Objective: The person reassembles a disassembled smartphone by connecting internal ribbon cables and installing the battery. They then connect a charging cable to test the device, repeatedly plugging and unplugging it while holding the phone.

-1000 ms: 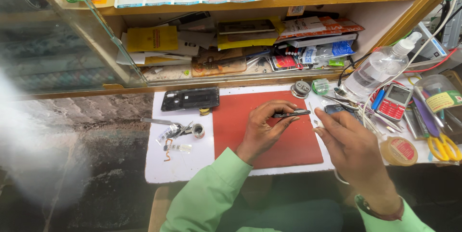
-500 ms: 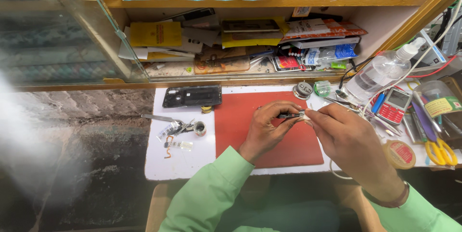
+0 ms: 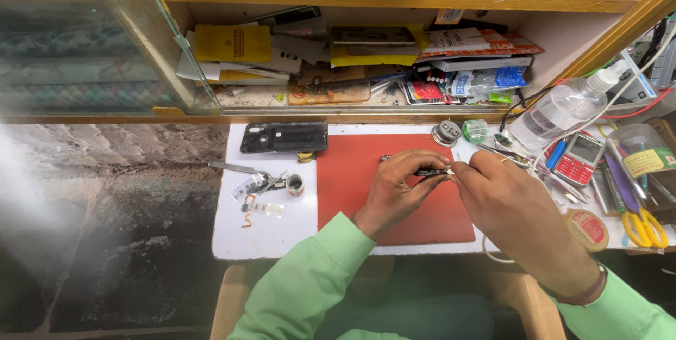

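Over the red mat [image 3: 366, 171], the left hand [image 3: 394, 188] pinches a small dark part [image 3: 429, 171]. The right hand [image 3: 510, 202], fingertips pinched narrow, touches the part's end; a black phone [image 3: 284, 137] lies beyond, leftward.

A small dark, slim part [image 3: 429, 170] lies level above the red mat [image 3: 352, 185], pinched at both ends.

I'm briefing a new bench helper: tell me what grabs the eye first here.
First, the two hands meeting over the red mat at the centre: the left hand and right hand pinch a small dark part between their fingertips. Next, the black phone lying flat behind the mat's left corner, and the yellow-handled scissors at the far right.
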